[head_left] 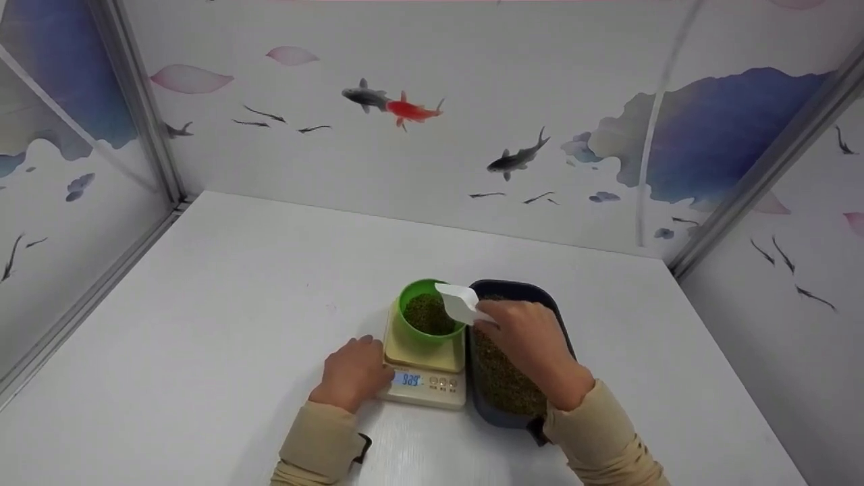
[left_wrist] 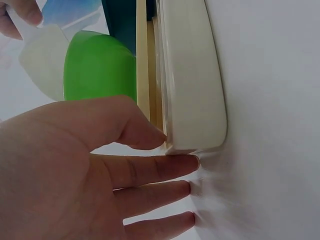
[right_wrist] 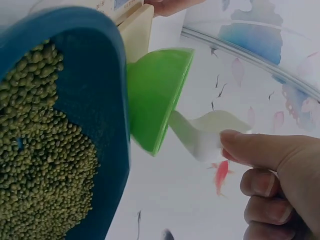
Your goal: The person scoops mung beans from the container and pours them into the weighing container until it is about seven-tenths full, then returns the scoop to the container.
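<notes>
My right hand (head_left: 530, 337) grips the handle of a white scoop (head_left: 459, 304), thumb along it, with the scoop's blade over the right rim of a green bowl (head_left: 413, 291). Mung beans (head_left: 429, 316) lie in the bowl, which stands on the platform of a cream kitchen scale (head_left: 422, 398). The scale's display (head_left: 408, 379) is lit with digits. At the scale's left side is my left hand (head_left: 354, 371), its thumb and index fingertip touching the edge and the other fingers extended beside it, as the left wrist view shows.
A dark blue tub (right_wrist: 112, 130) of mung beans (right_wrist: 45, 160) stands close against the scale's right side, under my right forearm. The white table (head_left: 223, 324) meets walls printed with fish (head_left: 412, 110) at the back and sides.
</notes>
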Action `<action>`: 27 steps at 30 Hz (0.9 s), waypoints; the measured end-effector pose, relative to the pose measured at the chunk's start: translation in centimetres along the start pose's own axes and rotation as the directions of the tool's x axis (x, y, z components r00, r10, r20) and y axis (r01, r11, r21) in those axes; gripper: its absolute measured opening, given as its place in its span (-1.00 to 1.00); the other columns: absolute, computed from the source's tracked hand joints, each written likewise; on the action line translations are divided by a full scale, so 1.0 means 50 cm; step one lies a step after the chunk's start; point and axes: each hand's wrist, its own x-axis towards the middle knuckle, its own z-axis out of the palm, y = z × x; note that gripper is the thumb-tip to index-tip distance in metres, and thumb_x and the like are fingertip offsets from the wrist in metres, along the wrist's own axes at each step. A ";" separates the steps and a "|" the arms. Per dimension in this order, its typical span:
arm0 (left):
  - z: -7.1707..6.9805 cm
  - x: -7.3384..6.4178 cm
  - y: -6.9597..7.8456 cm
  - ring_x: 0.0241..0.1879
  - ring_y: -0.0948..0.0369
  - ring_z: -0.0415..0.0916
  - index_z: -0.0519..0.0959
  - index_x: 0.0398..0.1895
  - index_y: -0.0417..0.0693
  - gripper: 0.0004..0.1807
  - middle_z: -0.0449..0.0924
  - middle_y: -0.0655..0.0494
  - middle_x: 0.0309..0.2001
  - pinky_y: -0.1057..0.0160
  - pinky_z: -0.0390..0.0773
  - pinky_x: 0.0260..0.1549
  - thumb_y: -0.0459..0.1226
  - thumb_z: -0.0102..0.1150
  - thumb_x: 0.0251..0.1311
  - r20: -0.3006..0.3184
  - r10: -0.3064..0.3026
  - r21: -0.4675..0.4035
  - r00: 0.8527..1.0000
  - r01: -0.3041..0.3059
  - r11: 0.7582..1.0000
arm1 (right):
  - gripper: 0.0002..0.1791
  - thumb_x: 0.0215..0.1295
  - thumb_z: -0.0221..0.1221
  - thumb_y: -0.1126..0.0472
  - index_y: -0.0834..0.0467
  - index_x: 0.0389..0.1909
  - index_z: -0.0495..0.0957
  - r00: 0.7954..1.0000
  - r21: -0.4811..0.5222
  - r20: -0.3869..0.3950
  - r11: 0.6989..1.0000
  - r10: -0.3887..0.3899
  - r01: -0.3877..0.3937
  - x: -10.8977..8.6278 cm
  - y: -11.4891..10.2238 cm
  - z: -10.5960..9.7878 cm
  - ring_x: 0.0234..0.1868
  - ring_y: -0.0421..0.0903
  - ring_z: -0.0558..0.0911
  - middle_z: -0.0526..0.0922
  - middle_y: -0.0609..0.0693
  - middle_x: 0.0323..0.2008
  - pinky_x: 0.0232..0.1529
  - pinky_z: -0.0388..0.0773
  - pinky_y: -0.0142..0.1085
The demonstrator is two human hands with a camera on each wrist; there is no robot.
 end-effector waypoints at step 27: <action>-0.001 0.002 0.004 -0.25 0.02 0.44 0.52 -0.23 -0.26 -0.69 0.47 -0.02 -0.30 0.00 0.44 -0.32 -0.23 0.10 -0.01 0.016 -0.006 0.029 1.000 0.005 1.000 | -0.67 0.17 0.10 -0.08 0.08 -0.32 0.63 0.900 0.153 0.033 0.888 0.434 -0.434 -0.211 0.096 -0.029 -0.67 -0.26 0.37 0.44 -0.23 -0.71 -0.56 0.31 -0.25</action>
